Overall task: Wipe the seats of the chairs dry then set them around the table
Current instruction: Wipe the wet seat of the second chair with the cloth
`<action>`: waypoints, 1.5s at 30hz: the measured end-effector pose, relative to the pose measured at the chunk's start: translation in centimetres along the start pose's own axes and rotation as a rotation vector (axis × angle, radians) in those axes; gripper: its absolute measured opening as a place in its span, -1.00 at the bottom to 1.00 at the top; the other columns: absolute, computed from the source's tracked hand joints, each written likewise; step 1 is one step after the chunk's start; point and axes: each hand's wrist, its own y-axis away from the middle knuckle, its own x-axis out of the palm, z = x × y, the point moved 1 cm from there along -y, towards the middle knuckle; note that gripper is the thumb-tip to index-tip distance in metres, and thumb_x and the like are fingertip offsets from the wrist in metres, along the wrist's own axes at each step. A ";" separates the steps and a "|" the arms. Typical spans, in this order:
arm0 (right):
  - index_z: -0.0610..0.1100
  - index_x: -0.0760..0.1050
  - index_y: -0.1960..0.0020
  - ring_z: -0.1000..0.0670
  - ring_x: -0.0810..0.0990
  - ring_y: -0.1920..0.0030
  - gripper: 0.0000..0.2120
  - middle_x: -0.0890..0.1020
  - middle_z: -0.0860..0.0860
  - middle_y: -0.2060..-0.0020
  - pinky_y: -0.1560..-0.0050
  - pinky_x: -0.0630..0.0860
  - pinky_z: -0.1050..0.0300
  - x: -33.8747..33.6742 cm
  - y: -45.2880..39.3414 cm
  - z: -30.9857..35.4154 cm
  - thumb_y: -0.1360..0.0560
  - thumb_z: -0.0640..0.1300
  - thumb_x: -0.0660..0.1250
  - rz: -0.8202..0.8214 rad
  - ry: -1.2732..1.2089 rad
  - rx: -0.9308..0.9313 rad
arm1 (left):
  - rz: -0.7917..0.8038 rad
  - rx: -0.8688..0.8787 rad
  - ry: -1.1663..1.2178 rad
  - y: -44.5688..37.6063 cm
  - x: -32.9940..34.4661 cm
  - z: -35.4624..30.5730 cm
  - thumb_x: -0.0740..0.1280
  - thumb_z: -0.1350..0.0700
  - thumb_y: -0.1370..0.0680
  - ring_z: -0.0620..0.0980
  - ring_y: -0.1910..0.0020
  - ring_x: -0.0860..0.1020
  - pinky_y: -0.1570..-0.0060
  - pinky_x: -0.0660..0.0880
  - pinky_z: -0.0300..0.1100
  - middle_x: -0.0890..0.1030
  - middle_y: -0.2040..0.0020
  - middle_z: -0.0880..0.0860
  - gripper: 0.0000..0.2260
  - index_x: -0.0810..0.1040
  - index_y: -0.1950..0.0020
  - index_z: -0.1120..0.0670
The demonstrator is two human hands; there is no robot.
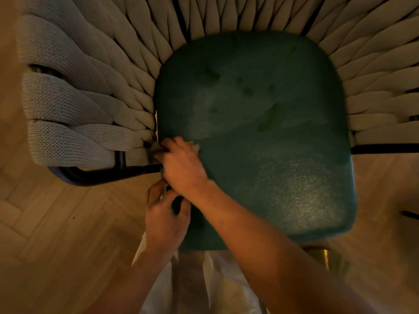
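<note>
Below, two hands work one chair [95, 91]: right [181, 165] presses a cloth [195, 147], left [164, 214] grips the seat [272, 132] edge.

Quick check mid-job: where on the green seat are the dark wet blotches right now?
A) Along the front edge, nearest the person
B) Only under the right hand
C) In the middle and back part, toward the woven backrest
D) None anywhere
C: the dark blotches sit on the middle and back of the green seat, beyond the right hand.

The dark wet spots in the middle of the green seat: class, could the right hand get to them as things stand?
Probably yes: the right hand already rests on the seat, and nothing lies between it and the spots.
</note>
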 end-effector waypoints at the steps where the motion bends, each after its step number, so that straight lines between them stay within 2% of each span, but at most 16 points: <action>1: -0.15 0.62 -0.10 -0.15 0.43 -0.13 -0.69 0.55 -0.11 -0.13 -0.05 0.42 -0.02 0.0 -0.6 0.5 -0.48 -0.20 0.18 0.055 0.032 -0.033 | -0.014 -0.016 0.006 0.2 -0.2 0.1 0.50 0.27 -0.39 0.09 -0.16 0.46 -0.17 0.35 -0.24 0.60 -0.11 0.20 -0.82 0.67 0.02 0.18; 3: -0.13 0.58 -0.18 -0.13 0.37 -0.20 -0.69 0.48 -0.09 -0.23 -0.10 0.37 0.00 -0.2 -0.9 0.4 -0.52 -0.19 0.18 0.106 0.087 -0.054 | -0.020 -0.015 0.009 0.1 -0.5 0.2 0.51 0.30 -0.39 0.14 -0.15 0.49 -0.14 0.41 -0.12 0.60 -0.11 0.20 -0.82 0.67 0.03 0.20; 6: -0.12 0.60 -0.18 -0.15 0.42 -0.18 -0.69 0.51 -0.10 -0.19 -0.11 0.43 -0.04 -0.9 0.4 -1.7 -0.46 -0.20 0.26 0.092 0.096 -0.069 | 0.027 0.018 0.006 -0.8 -0.5 -0.4 0.50 0.26 -0.42 0.09 -0.22 0.48 -0.23 0.39 -0.15 0.58 -0.17 0.14 -0.80 0.65 -0.03 0.16; 9: -0.15 0.67 0.02 -0.24 0.57 0.01 -0.68 0.62 -0.16 0.03 0.00 0.57 -0.05 -2.1 2.5 -5.1 -0.33 -0.23 0.22 -0.135 -0.044 0.021 | 0.067 0.019 0.026 -2.1 -0.2 -1.5 0.48 0.19 -0.44 0.09 -0.30 0.42 -0.27 0.30 -0.21 0.50 -0.30 0.11 -0.74 0.63 -0.12 0.06; 13: -0.16 0.67 0.01 -0.23 0.60 0.02 -0.58 0.63 -0.17 0.02 -0.07 0.55 0.06 -5.2 6.0 -11.5 -0.33 -0.21 0.09 -0.250 0.007 0.193 | 0.170 0.024 -0.032 -3.8 0.3 -2.4 0.47 0.01 -0.46 0.18 -0.40 0.31 -0.34 0.35 0.00 0.32 -0.46 0.13 -0.59 0.54 -0.30 -0.05; 16: -0.21 0.65 -0.05 -0.10 0.53 -0.08 -0.56 0.61 -0.19 -0.06 -0.24 0.35 0.32 -7.9 8.7 -15.9 -0.35 -0.21 0.07 -0.306 -0.039 0.339 | 0.225 0.011 -0.157 -4.4 0.6 -3.0 0.44 -0.17 -0.43 0.23 -0.46 0.23 -0.39 0.30 0.11 0.19 -0.54 0.14 -0.42 0.41 -0.42 -0.14; 18: -0.29 0.62 -0.09 0.00 0.46 -0.10 -0.63 0.57 -0.23 -0.12 -0.24 0.21 0.52 -9.7 10.6 -18.7 -0.37 -0.32 0.17 -0.345 -0.074 0.456 | 0.244 0.017 -0.235 -4.4 0.9 -3.1 0.42 -0.25 -0.41 0.24 -0.48 0.18 -0.41 0.27 0.13 0.15 -0.56 0.14 -0.34 0.34 -0.47 -0.16; 19: -0.28 0.61 -0.12 -0.03 0.47 -0.11 -0.64 0.55 -0.24 -0.15 -0.25 0.23 0.48 -10.4 11.5 -20.1 -0.38 -0.36 0.21 -0.356 -0.027 0.524 | 0.253 0.021 -0.259 -4.3 1.0 -3.1 0.40 -0.28 -0.41 0.23 -0.49 0.15 -0.42 0.25 0.14 0.12 -0.56 0.14 -0.32 0.31 -0.49 -0.17; 22: -0.18 0.59 -0.18 -0.21 0.55 -0.09 -0.57 0.57 -0.22 -0.14 -0.25 0.44 0.08 -12.0 13.5 -23.8 -0.39 -0.27 0.14 -0.396 0.120 0.688 | 0.281 0.028 -0.290 -4.2 1.4 -3.0 0.34 -0.31 -0.44 0.20 -0.53 0.06 -0.45 0.18 0.12 0.04 -0.59 0.14 -0.30 0.21 -0.53 -0.18; 25: -0.20 0.58 -0.20 -0.27 0.54 -0.08 -0.59 0.58 -0.26 -0.09 -0.21 0.43 0.02 -12.2 13.5 -24.4 -0.41 -0.31 0.16 -0.495 0.116 0.807 | 0.307 0.037 -0.295 -4.0 1.7 -2.9 0.26 -0.32 -0.48 0.17 -0.56 -0.05 -0.49 0.07 0.06 -0.07 -0.60 0.13 -0.30 0.09 -0.56 -0.20; 29: -0.15 0.54 -0.26 -0.23 0.49 -0.19 -0.57 0.53 -0.22 -0.21 -0.27 0.36 0.02 -10.4 11.5 -21.2 -0.46 -0.34 0.14 -0.574 0.047 0.919 | 0.317 0.050 -0.269 -3.7 1.9 -2.6 0.17 -0.34 -0.51 0.12 -0.57 -0.17 -0.49 -0.11 -0.03 -0.19 -0.60 0.10 -0.30 -0.01 -0.57 -0.20; 33: -0.13 0.58 -0.20 -0.13 0.50 -0.24 -0.56 0.56 -0.10 -0.23 -0.32 0.30 0.19 -7.3 8.5 -15.7 -0.41 -0.36 0.14 -0.575 -0.015 0.685 | 0.314 0.077 -0.263 -3.5 2.2 -2.1 0.04 -0.41 -0.50 0.14 -0.56 -0.18 -0.48 -0.14 -0.02 -0.17 -0.59 0.14 -0.30 -0.02 -0.57 -0.17; 36: -0.15 0.60 -0.16 -0.14 0.56 -0.17 -0.56 0.59 -0.13 -0.17 -0.25 0.46 0.08 -4.8 5.7 -10.6 -0.36 -0.35 0.18 -0.482 -0.076 0.508 | 0.285 0.105 -0.272 -3.4 2.6 -1.8 -0.01 -0.37 -0.51 0.17 -0.56 -0.12 -0.48 -0.10 0.02 -0.10 -0.59 0.21 -0.31 0.01 -0.58 -0.12; 41: -0.12 0.62 -0.16 -0.11 0.52 -0.23 -0.60 0.59 -0.09 -0.18 -0.24 0.45 0.01 -2.1 0.3 -3.2 -0.37 -0.22 0.22 -0.071 -0.235 0.194 | 0.339 0.127 -0.312 -3.2 3.2 -0.9 -0.03 -0.21 -0.53 0.20 -0.55 -0.15 -0.51 -0.10 0.11 0.00 -0.57 0.27 -0.34 0.07 -0.59 0.02; 44: -0.07 0.58 -0.24 -0.11 0.46 -0.28 -0.58 0.54 -0.07 -0.27 -0.26 0.39 0.04 -1.7 -1.7 -1.4 -0.41 -0.27 0.31 0.114 -0.205 0.056 | 0.420 0.131 -0.333 -3.1 3.7 -0.4 -0.05 -0.17 -0.52 0.32 -0.53 0.07 -0.48 0.09 0.24 0.17 -0.53 0.31 -0.32 0.15 -0.56 0.15; 45: -0.05 0.56 -0.27 -0.11 0.45 -0.29 -0.57 0.52 -0.07 -0.29 -0.26 0.40 0.05 -1.8 -2.1 -1.3 -0.42 -0.27 0.31 0.140 -0.176 0.038 | 0.406 0.126 -0.313 -3.2 3.6 -0.5 -0.03 -0.17 -0.51 0.34 -0.52 0.10 -0.49 0.07 0.24 0.19 -0.52 0.32 -0.32 0.16 -0.56 0.15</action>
